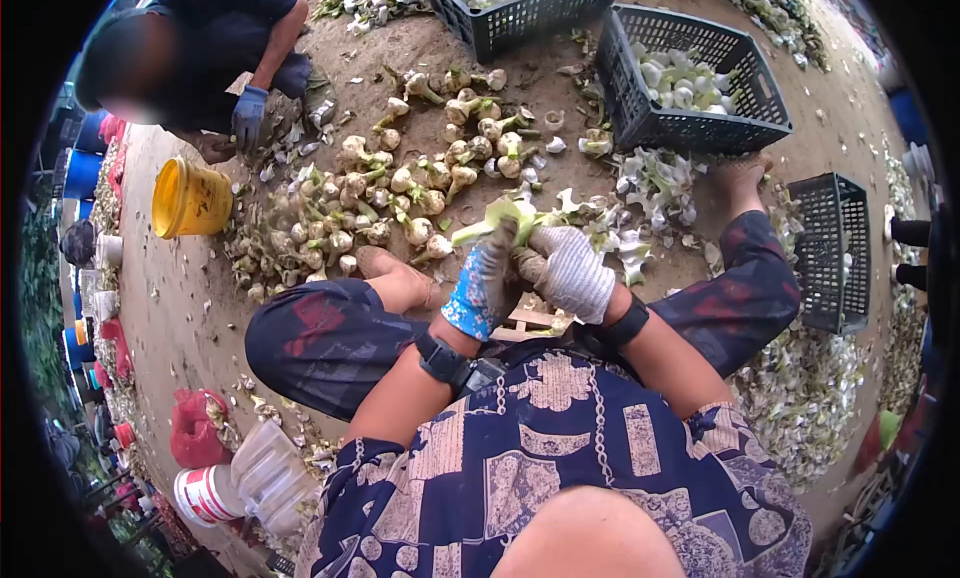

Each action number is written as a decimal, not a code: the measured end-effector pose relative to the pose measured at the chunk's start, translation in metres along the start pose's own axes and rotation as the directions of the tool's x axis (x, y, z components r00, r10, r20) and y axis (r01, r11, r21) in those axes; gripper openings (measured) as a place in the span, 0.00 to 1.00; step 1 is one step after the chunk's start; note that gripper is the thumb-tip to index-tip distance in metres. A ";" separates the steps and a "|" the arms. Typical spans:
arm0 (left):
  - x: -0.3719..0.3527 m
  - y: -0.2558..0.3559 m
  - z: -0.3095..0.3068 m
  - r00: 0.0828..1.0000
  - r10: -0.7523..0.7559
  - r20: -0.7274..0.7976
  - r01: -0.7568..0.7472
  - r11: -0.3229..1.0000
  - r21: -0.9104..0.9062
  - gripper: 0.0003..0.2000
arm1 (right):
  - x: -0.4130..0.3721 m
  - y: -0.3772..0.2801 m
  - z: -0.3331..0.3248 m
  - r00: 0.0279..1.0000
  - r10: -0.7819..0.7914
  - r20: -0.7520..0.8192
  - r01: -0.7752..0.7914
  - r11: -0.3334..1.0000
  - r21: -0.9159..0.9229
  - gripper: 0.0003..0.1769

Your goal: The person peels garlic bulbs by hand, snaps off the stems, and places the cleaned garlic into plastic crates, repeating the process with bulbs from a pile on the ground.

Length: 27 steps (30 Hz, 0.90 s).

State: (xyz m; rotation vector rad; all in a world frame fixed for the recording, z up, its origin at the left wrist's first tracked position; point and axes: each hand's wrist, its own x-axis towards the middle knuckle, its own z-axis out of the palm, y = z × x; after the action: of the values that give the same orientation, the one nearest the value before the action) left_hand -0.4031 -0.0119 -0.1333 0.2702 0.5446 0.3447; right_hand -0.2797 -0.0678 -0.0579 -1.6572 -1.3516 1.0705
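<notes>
My left hand (484, 276), in a dirty blue patterned glove, is closed around a fresh garlic (505, 214). My right hand (570, 270), in a grey-white glove, presses against the left with its fingers curled on the same garlic. Pale green stalk and leaf sheath stick out above both hands; the bulb itself is hidden by the gloves. Just beyond my hands lies a heap of unpeeled garlic bulbs (400, 183) with cut stalks. Peeled skins (655, 183) are scattered to the right of my hands.
A black crate (690, 128) with white peeled garlic stands ahead right, another crate (520, 16) behind it. A third crate (835, 253) is at the right. At the left are a yellow bucket (192, 200) and a co-worker's gloved hand (248, 118). My legs flank the work area.
</notes>
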 end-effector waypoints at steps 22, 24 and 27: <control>0.005 0.036 -0.008 0.676 0.598 0.431 -0.363 -0.238 0.901 0.09 | 0.011 0.020 0.005 0.971 0.225 0.082 -0.185 0.922 -0.339 0.17; 0.002 0.028 -0.004 0.737 0.569 0.365 -0.360 -0.127 0.924 0.10 | 0.012 0.017 0.007 0.958 0.286 0.031 -0.251 0.882 -0.399 0.14; 0.001 0.037 -0.015 0.815 0.432 0.385 -0.265 -0.314 0.912 0.12 | 0.018 0.036 0.021 0.959 0.259 0.119 -0.183 0.879 -0.441 0.13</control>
State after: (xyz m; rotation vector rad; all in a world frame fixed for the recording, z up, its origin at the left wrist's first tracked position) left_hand -0.4196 0.0241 -0.1331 2.1813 0.7533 0.4729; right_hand -0.2836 -0.0555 -0.1013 -2.1222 -1.6269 1.1275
